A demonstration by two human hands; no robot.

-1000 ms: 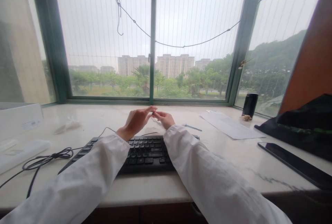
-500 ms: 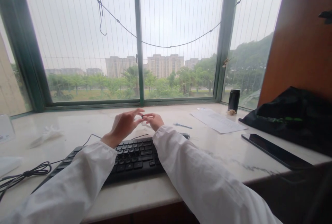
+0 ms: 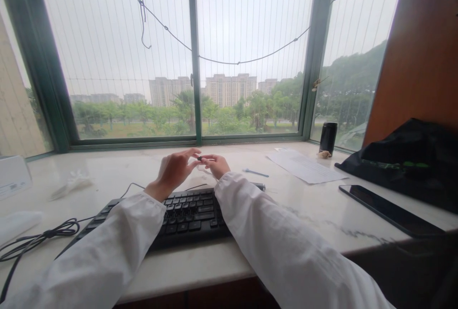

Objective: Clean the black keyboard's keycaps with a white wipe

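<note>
A small black keycap (image 3: 199, 158) is pinched between the fingertips of both hands, above the far side of the keyboard. My left hand (image 3: 172, 171) reaches in from the left, thumb and index finger closed on it. From the right, my right hand (image 3: 217, 166) grips the same piece with thumb and fingers. Below them lies a black keyboard (image 3: 189, 239), angled on the marble counter, with gaps showing among some of its keys. My white sleeves cover parts of its left half and right end.
A coiled cable (image 3: 59, 232) and crumpled plastic (image 3: 77, 182) lie to the left. On the right are a blue stick-like tool (image 3: 255, 173), paper sheets (image 3: 300, 165), a black can (image 3: 327, 138), a phone (image 3: 390, 211) and a black bag (image 3: 411, 161). The window (image 3: 195, 60) stands behind.
The whole view has shifted slightly, so everything sits a little further right. Both hands keep their pinch on the keycap, with barely any movement of the fingers.
</note>
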